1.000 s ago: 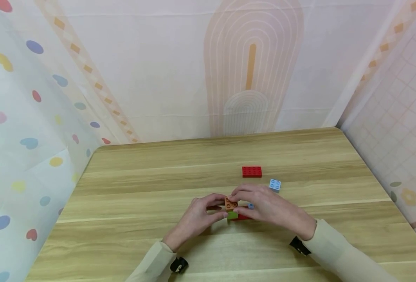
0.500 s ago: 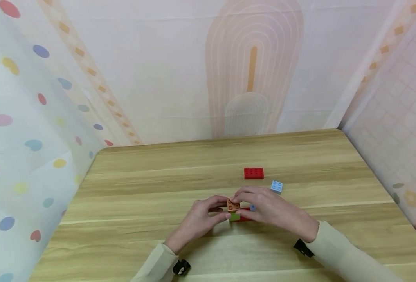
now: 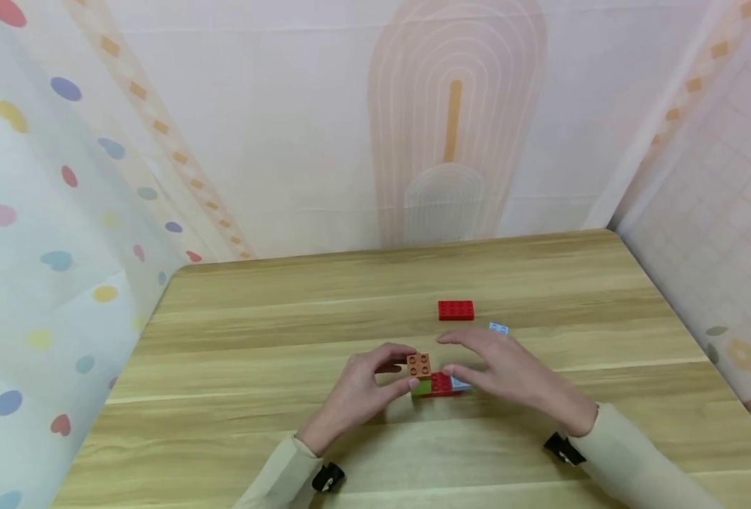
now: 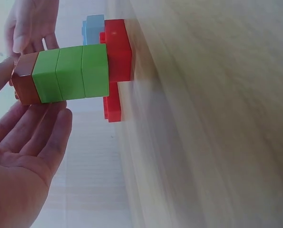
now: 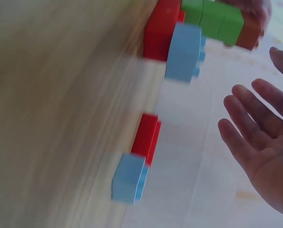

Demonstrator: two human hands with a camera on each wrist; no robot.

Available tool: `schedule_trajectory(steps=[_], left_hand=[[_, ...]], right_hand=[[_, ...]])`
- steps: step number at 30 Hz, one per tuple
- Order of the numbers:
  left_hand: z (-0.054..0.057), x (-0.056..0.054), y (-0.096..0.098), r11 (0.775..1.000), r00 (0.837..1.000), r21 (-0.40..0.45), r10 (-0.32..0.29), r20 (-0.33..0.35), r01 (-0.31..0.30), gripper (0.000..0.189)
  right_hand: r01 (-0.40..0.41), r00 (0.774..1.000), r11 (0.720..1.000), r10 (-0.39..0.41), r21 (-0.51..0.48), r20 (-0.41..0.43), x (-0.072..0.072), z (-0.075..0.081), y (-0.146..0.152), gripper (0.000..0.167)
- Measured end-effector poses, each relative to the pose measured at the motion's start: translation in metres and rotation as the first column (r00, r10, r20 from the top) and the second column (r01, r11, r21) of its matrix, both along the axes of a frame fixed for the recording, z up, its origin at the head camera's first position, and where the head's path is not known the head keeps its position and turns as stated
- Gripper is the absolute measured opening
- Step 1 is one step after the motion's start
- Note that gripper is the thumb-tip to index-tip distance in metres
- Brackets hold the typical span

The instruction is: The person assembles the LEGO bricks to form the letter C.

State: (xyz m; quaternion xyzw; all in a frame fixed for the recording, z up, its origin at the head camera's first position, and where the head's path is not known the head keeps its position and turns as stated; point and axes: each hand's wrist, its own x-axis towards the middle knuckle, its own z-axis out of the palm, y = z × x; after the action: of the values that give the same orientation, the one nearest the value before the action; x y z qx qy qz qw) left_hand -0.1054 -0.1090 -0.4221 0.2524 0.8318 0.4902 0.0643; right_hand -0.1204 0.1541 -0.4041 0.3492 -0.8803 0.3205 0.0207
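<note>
A tower of three green bricks [image 4: 71, 73], topped by an orange-brown brick [image 3: 419, 365], rises from one end of a red brick [image 3: 441, 382] on the table. On that red brick's other end sits a light blue brick [image 5: 183, 52]. My left hand [image 3: 365, 389] holds the tower near its top, thumb on the near side and fingers on the far side. My right hand [image 3: 502, 364] hovers to the right of the tower, fingers spread and apart from it, above the light blue end. Nothing is in the right hand.
Farther back on the wooden table [image 3: 254, 339] lies a loose red brick [image 3: 456, 310]. A second light blue brick [image 3: 499, 328] is nearby, partly hidden behind my right hand in the head view. Patterned cloth [image 3: 286, 141] hangs behind the table.
My right hand has let go of the orange-brown brick and moved right, uncovering the red and light blue bricks below. The left hand stays at the tower.
</note>
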Motion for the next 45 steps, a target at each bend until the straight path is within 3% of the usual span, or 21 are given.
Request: schedule_trajectory(steps=[6, 14, 33, 45], left_hand=[[0.004, -0.001, 0.003, 0.999, 0.999, -0.016, 0.045, -0.013, -0.045, 0.037], [0.004, -0.002, 0.005, 0.998, 0.998, -0.024, 0.05, -0.031, -0.05, 0.038], [0.004, -0.002, 0.006, 0.999, 0.999, 0.001, 0.039, -0.018, -0.039, 0.03], [0.003, -0.002, 0.005, 0.999, 0.999, 0.005, 0.039, -0.016, -0.039, 0.029]], right_hand=[[0.036, 0.999, 0.999, -0.037, -0.034, -0.035, -0.017, -0.001, 0.019, 0.041], [0.04, 0.997, 0.999, -0.041, -0.021, -0.059, -0.04, -0.001, 0.028, 0.042], [0.012, 0.995, 0.992, -0.024, 0.124, 0.096, -0.075, -0.004, 0.025, 0.058], [0.035, 0.981, 0.983, -0.068, 0.177, 0.184, -0.092, -0.008, 0.02, 0.061]])
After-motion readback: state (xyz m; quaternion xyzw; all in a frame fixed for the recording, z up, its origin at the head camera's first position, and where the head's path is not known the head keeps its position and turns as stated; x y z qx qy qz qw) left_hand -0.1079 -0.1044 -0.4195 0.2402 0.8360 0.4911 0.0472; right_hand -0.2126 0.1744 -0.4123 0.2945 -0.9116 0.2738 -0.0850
